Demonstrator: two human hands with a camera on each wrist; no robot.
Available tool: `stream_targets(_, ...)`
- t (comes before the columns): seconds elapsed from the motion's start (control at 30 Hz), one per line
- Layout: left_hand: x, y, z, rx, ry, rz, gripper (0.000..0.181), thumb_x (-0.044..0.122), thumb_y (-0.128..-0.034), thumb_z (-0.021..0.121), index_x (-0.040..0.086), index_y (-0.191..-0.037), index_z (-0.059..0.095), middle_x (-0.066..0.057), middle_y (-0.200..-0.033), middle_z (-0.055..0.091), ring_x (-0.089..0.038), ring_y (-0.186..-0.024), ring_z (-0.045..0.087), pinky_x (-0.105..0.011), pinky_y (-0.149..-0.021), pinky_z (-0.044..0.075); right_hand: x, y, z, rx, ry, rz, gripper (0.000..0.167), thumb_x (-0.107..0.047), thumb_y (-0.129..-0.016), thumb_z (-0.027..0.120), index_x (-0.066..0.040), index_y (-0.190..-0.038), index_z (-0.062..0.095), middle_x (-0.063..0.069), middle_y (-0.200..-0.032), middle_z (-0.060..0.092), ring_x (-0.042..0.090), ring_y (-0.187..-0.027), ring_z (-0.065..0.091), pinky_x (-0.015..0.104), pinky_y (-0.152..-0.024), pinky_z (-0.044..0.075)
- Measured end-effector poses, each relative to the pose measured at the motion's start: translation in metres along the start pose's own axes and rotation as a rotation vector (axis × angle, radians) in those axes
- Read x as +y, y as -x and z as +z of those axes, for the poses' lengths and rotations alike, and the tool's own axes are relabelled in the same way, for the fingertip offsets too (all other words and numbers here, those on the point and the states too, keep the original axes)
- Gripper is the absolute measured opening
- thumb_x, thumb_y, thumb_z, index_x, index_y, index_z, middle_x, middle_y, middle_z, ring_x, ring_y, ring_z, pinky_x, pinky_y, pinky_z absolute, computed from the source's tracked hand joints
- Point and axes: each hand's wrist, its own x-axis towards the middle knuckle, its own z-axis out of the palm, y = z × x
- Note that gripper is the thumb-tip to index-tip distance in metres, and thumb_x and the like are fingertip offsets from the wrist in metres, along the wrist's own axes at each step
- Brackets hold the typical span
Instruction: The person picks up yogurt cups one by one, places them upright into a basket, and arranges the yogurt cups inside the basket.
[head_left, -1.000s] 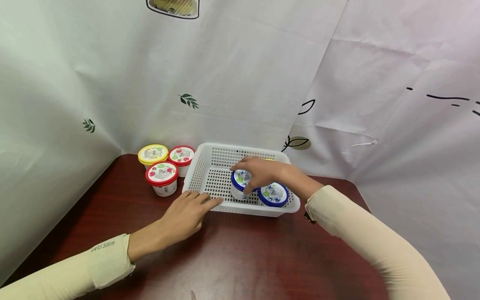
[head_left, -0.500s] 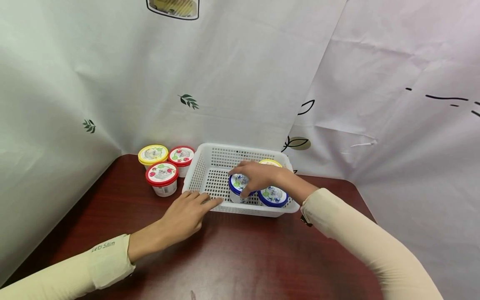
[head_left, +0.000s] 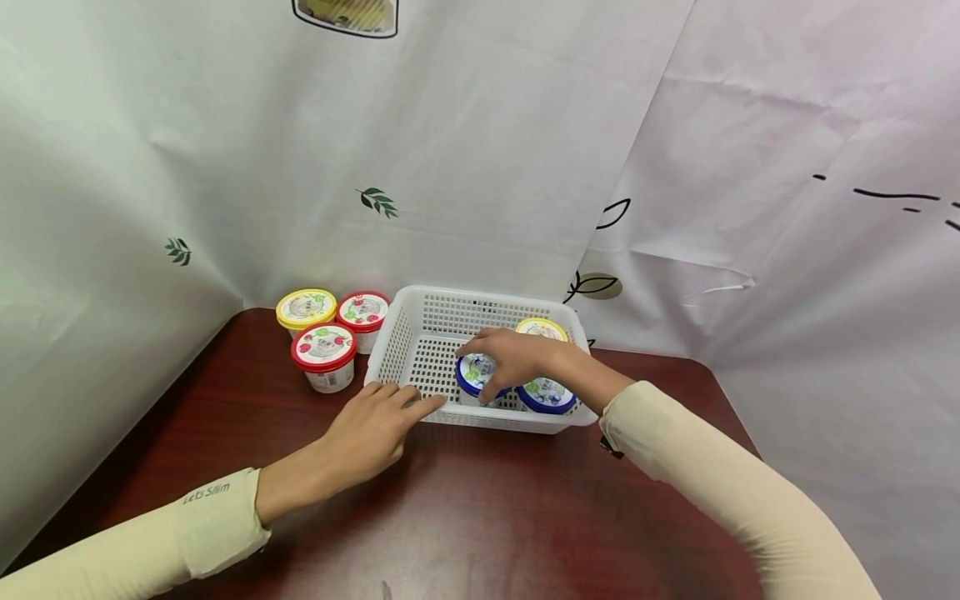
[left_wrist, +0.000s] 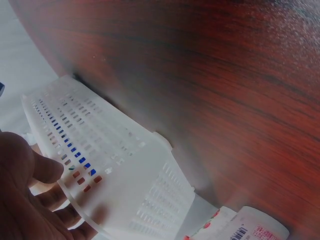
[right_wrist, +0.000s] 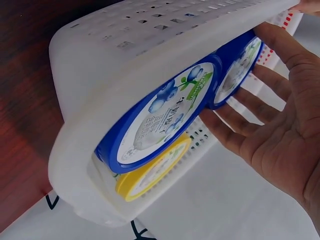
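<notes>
My right hand (head_left: 513, 357) holds a tub with a blue lid (head_left: 474, 372) from above, inside the white plastic basket (head_left: 390, 337). In the right wrist view the thumb and fingers span that tub's lid (right_wrist: 239, 70). Beside it, to the right, sits a second blue-lidded tub (head_left: 547, 395), with blueberries printed on the lid (right_wrist: 165, 115). A yellow-lidded tub (head_left: 542, 328) stands behind that one, partly covered by my right hand. My left hand (head_left: 367, 429) grips the basket's front left rim, its fingers over the edge in the left wrist view (left_wrist: 47, 200).
Left of the basket stand two red-lidded tubs, one in front (head_left: 324, 348) and one behind (head_left: 363, 310), with a yellow-lidded tub (head_left: 306, 308). A dark red wooden table (head_left: 480, 508) bears everything. White printed sheets (head_left: 480, 167) hang close behind and at both sides.
My right hand has moved slightly left and lower with the blue-lidded tub. More of the yellow-lidded tub behind now shows. My left hand stays at the basket rim.
</notes>
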Motion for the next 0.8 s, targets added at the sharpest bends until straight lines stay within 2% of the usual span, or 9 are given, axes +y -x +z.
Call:
stream_targets(0.63,0.001,0.000,-0.003,-0.002,0.005,0.002,0.061,0.000,-0.0867,0.078,0.022,-0.143,0.076,-0.005,-0.116,0.078,-0.030,-0.100,0.072,-0.047,-0.092,0.060,0.007,0.000,0.007,0.050,-0.042,0.003,0.087,-0.042,-0.096,0.089,-0.018,-0.170,0.052,0.019,-0.182,0.039,0.044,-0.172,0.032,0.066,-0.133,0.040)
stream_targets(0.8,0.001,-0.001,-0.003,-0.007,0.004,0.003,0.061,0.000,-0.0864,0.078,0.023,-0.143,0.076,-0.005,-0.116,0.078,-0.030,-0.101,0.072,-0.047,-0.093,0.060,0.010,0.004,0.008,0.065,-0.054,0.012,0.089,-0.044,-0.095,0.089,-0.019,-0.171,0.051,0.019,-0.182,0.037,0.045,-0.173,0.030,0.067,-0.134,0.037)
